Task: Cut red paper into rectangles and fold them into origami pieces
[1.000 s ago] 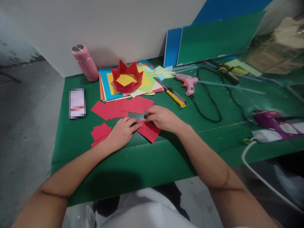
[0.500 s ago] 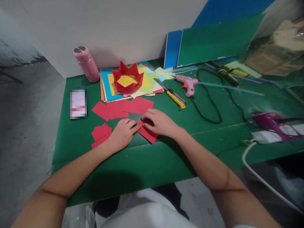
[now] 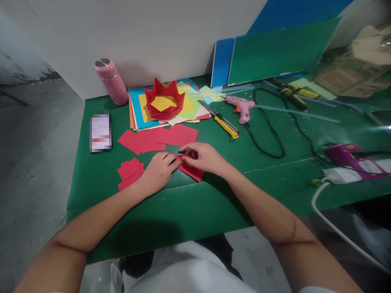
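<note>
Between my hands lies a red sheet of paper [image 3: 193, 171], partly covered by my fingers. My left hand [image 3: 160, 169] is closed on its left corner, with thumb and fingers pressing there. My right hand [image 3: 203, 156] curls over the upper edge, thumb and fingertips on the paper near my left thumb. Just beyond my hands, several red paper pieces [image 3: 149, 140] lie overlapping in a row. A small stack of red paper [image 3: 130, 171] sits to the left of my left hand. Farther back, a folded red paper crown shape [image 3: 165, 112] rests on coloured sheets [image 3: 136, 110].
A pink bottle [image 3: 113, 83] and a phone-like item [image 3: 100, 133], blurred out, stand at the left. A yellow utility knife [image 3: 226, 126], a pink glue gun [image 3: 241, 108] with its black cord and a white-purple power strip [image 3: 348, 175] are on the right of the green table [image 3: 137, 232].
My right hand has shifted slightly down and its fingers have curled more over the paper. The paper's lower right corner has risen a little in view. My left hand stays almost still.
</note>
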Tool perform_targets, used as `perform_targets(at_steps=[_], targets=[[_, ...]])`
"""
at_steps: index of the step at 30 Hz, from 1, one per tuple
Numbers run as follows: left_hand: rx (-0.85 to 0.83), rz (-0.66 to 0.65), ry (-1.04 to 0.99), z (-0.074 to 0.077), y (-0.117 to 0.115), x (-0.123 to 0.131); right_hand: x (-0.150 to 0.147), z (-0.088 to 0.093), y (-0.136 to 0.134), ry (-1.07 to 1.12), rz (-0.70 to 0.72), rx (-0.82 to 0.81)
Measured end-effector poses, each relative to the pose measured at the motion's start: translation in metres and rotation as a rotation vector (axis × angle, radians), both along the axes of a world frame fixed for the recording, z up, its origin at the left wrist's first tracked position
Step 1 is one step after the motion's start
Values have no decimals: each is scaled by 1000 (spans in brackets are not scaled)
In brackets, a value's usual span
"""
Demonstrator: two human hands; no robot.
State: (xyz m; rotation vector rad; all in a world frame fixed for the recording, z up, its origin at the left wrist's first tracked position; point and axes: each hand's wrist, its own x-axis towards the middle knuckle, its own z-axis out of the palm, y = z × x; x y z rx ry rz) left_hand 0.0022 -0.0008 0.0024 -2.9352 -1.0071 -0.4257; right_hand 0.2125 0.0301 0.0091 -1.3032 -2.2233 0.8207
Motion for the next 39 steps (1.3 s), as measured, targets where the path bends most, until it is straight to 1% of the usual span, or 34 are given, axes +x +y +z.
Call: perform_targets(at_steps=[3, 9, 11, 16, 18, 23, 30, 35, 39], targets=[[-5, 3, 4, -1, 0, 0, -2, -1, -1, -61, -21, 47], [-1, 8, -15, -2, 0, 0, -7, -3, -3, -50, -69, 95], [-18, 16, -22, -2, 0, 0, -5, -3, -2, -55, -17, 143], [-91, 43, -51, -1, 0, 1, 6, -1, 4, -92, 307, 301], [-102, 51, -70, 0, 0, 1, 11, -1, 6, -99, 382, 347], [-55, 20, -91, 2, 0, 0, 14, -2, 8, -98, 424, 444], [-35, 9, -91, 3, 1, 0, 14, 1, 8, -125, 452, 458], [-21, 14, -99, 6, 0, 1, 14, 1, 9, -127, 459, 506], [-13, -12, -106, 7, -1, 2, 14, 0, 9, -136, 468, 547]])
